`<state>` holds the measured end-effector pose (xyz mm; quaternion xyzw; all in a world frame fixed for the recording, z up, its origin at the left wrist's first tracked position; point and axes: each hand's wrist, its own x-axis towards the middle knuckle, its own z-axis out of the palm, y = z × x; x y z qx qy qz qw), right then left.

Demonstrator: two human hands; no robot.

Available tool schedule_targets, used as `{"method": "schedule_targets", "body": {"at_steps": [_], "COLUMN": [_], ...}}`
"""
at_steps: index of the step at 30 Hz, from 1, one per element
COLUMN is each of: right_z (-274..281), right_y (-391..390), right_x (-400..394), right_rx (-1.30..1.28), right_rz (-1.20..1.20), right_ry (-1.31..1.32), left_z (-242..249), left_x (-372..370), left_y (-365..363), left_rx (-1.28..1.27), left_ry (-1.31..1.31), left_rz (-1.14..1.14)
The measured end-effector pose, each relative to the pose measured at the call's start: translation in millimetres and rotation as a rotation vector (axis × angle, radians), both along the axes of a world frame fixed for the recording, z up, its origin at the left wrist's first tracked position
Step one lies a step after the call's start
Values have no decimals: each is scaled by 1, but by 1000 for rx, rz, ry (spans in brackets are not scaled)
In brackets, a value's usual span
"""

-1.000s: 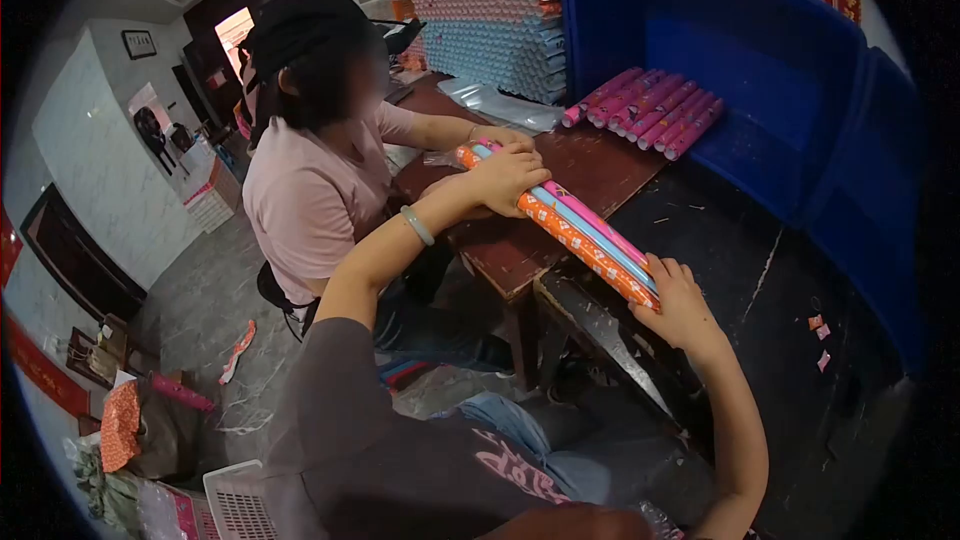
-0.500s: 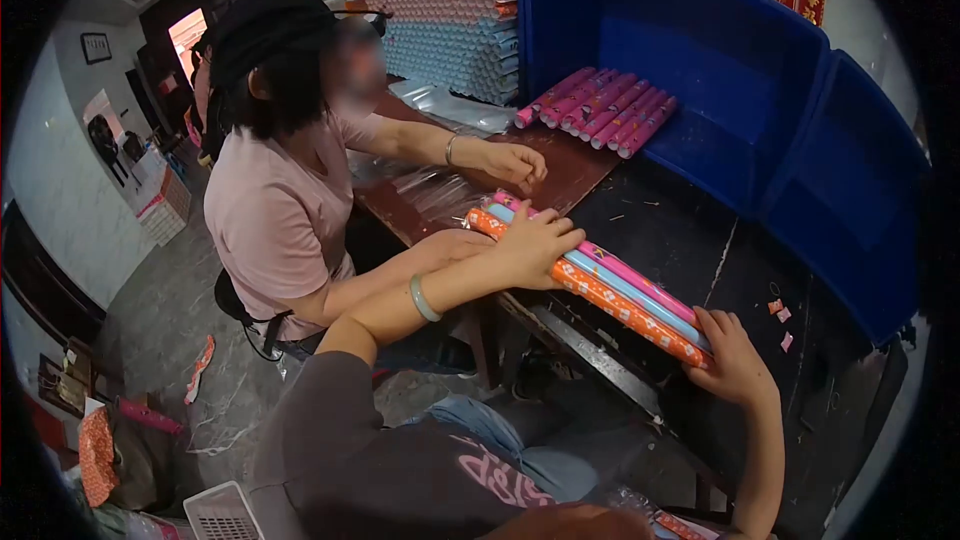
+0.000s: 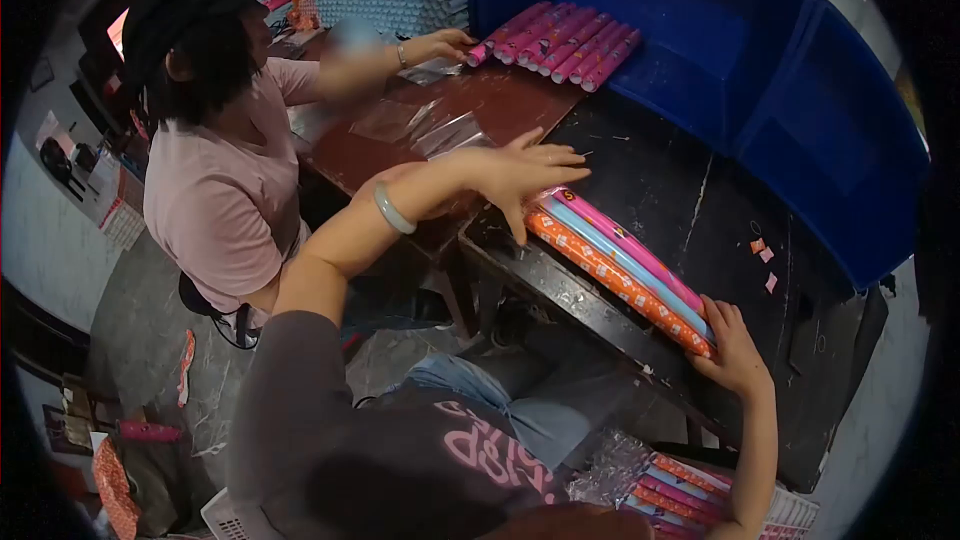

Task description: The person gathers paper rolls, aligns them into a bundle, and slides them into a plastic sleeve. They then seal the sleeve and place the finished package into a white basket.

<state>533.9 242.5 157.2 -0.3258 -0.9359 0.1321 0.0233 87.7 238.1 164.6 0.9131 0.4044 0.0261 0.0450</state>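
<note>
Three long printed tubes, orange (image 3: 615, 272), light blue (image 3: 640, 275) and pink (image 3: 648, 258), lie side by side along the front edge of the black table. My right hand (image 3: 735, 348) is closed round their near right end. At their far left end my left hand (image 3: 525, 178), wearing a pale bangle (image 3: 393, 210) on the wrist, hovers with its fingers spread and holds nothing. Clear film seems to show at that far end of the tubes.
A co-worker (image 3: 220, 180) on the left reaches to a row of pink tubes (image 3: 560, 45) on the brown table (image 3: 400, 145). Blue bins (image 3: 650, 40) stand behind. Plastic bags (image 3: 450, 135) lie nearby, paper scraps (image 3: 765, 252) at right. Wrapped tubes (image 3: 680, 490) sit low by my right arm.
My left hand has let go of the tubes and opened, shifting to their far end. My right hand keeps its hold. The co-worker's hand has moved away to the pink tubes.
</note>
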Motion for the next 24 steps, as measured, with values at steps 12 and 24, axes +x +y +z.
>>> {"method": "schedule_targets", "body": {"at_steps": [12,24], "right_z": [0,-8], "right_y": [15,0], "right_x": [-29,26], "right_rx": [-93,-174], "right_rz": [0,-259], "right_ry": [156,157], "left_z": [-34,-23], "left_x": [85,93], "left_y": [35,30], "left_rx": [-27,-4], "left_ry": [-328,163], "left_rz": [-139,-48]}}
